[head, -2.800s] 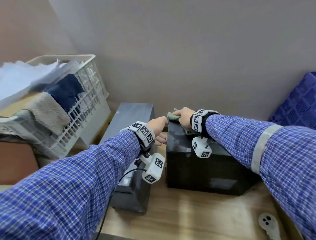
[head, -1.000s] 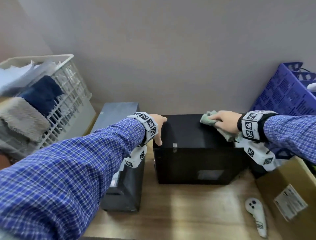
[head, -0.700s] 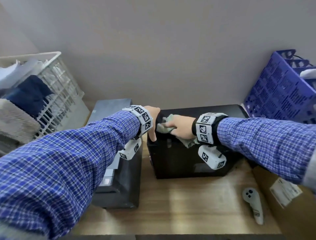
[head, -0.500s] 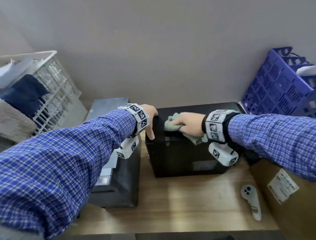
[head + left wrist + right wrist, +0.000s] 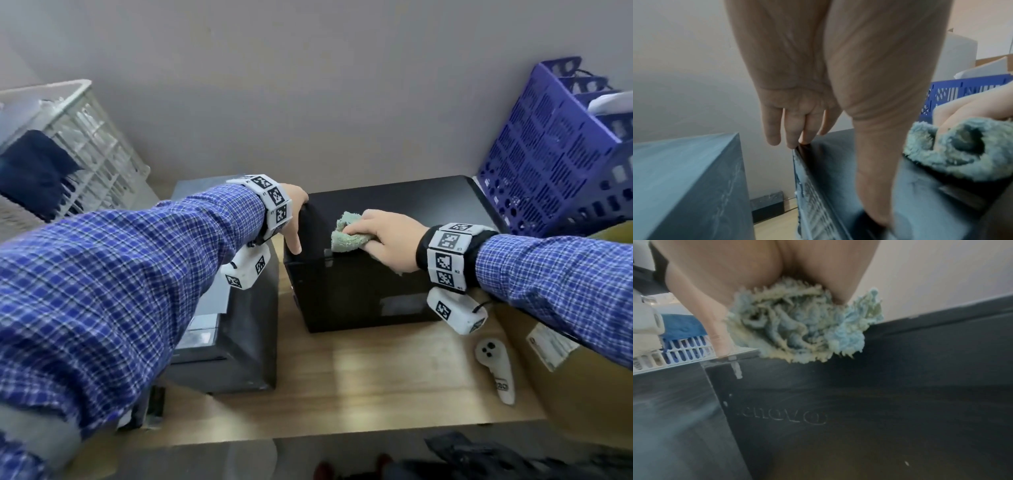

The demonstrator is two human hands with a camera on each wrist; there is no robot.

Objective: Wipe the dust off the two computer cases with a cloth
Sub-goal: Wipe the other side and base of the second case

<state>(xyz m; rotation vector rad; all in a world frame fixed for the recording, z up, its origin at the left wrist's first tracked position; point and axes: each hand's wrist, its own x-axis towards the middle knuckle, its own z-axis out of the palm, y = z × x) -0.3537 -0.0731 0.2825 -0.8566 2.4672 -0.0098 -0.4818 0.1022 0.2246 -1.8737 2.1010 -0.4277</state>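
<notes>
Fuzzy green-blue cloth (image 5: 345, 235) bunched in the right hand (image 5: 388, 236), fingers curled round it, grip closed on the wad and pressing it onto the top of the black computer case (image 5: 404, 205), near that case's front left corner. In the right wrist view the cloth (image 5: 797, 331) sits against the dark panel, embossed lettering on the panel below it. Left hand (image 5: 294, 212) rests on the left top edge of the same case, fingers straight and draped over the side, thumb pointing down the front corner; grip open, holding nothing. Left wrist view shows the fingertips (image 5: 774, 138) at the case's upper edge, dust visible along the side vent. Second case, grey and dusty (image 5: 239, 329), stands just beside to the left, a narrow gap between the two, partly hidden by the left sleeve. Both stand on the wooden table (image 5: 359, 387). White controller (image 5: 495, 370) lies on the table right of the black case. Blue crate (image 5: 555, 147) far right, white basket (image 5: 85, 137) far left, cardboard box (image 5: 582, 377) at the right edge.
</notes>
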